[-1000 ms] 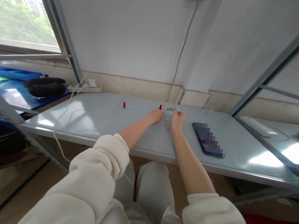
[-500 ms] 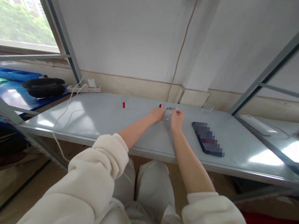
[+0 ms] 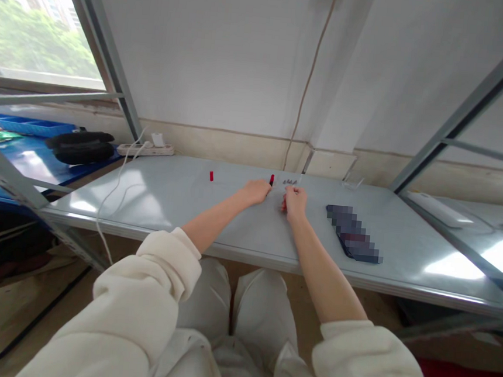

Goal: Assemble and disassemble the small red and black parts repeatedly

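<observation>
Left hand [image 3: 255, 192] has slid a bit away from my right hand [image 3: 296, 204] | they're apart, fingers curled, can't tell if either's gripping | red-and-black piece [image 3: 272, 180] is right by my left fingertips, probably kept close for easy reach | red end points wallward, black end my way, long axis running roughly away from me

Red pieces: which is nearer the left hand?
The red-and-black piece, beside the left hand; the other red piece shows no black and sits farther left.
</observation>
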The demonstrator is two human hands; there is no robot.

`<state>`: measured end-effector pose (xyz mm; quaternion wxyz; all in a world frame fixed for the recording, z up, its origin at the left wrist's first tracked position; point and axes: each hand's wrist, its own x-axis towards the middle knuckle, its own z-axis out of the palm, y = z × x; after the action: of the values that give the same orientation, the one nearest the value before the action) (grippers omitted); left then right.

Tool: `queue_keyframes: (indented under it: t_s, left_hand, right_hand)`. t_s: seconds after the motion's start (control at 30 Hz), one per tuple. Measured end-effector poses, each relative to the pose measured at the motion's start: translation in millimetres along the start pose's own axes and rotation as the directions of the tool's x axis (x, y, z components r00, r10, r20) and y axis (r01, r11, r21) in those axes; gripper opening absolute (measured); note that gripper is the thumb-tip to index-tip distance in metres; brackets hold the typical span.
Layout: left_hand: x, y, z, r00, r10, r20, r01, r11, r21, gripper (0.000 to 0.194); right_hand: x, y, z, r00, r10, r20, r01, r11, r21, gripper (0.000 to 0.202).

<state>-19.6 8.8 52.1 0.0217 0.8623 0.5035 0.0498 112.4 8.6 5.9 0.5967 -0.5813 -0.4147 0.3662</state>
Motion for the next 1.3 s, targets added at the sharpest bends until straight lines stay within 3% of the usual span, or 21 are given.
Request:
queue_keyframes:
  t_s: [0.1,0.2,0.37,0.47,0.57,0.67,0.73,0.97,1.3]
  left_hand:
    - [-5,-12,4.0,1.000,0.000,0.019,0.001,1.000,-0.021,0.027]
    - [-10,-27,10.3,1.000,-0.011,0.008,0.011,0.997,-0.079,0.027]
    - [-19,-45,23.1,0.986,-0.116,-0.121,0.072,0.945,-0.320,0.018]
    - [-21,-50,30.1,0.941,-0.274,-0.200,0.113,0.809,-0.577,0.011]
    - [-20,-52,33.6,0.906,-0.389,-0.170,0.093,0.572,-0.815,0.011]
    - [-20,-51,34.7,0.887,-0.447,-0.118,0.063,0.370,-0.927,0.011]
    - [-21,-49,34.9,0.883,-0.460,-0.092,0.062,0.308,-0.949,0.011]
    - [-25,-44,33.2,0.887,-0.460,-0.034,0.069,0.205,-0.976,0.014]
    - [-22,-47,35.7,0.856,-0.516,-0.034,0.088,0.209,-0.974,0.017]
  right_hand:
    - [-3,-2,3,0.998,0.042,-0.046,-0.042,0.999,0.003,0.005]
    - [-3,-2,6,0.998,0.051,0.026,-0.051,0.998,0.020,0.007]
    - [-4,-2,10,0.994,0.032,0.103,-0.038,0.998,0.055,0.012]
    - [-6,-2,13,0.983,-0.003,0.186,-0.009,0.998,0.066,0.011]
    - [-5,-1,14,0.957,-0.033,0.288,0.013,0.998,0.068,0.009]
    - [-2,3,13,0.934,-0.057,0.353,0.030,0.996,0.081,0.007]
    - [1,6,11,0.922,-0.073,0.381,0.033,0.993,0.110,0.009]
    - [3,8,9,0.904,-0.085,0.419,0.011,0.984,0.175,0.017]
    - [5,8,9,0.923,-0.066,0.380,-0.004,0.984,0.179,0.022]
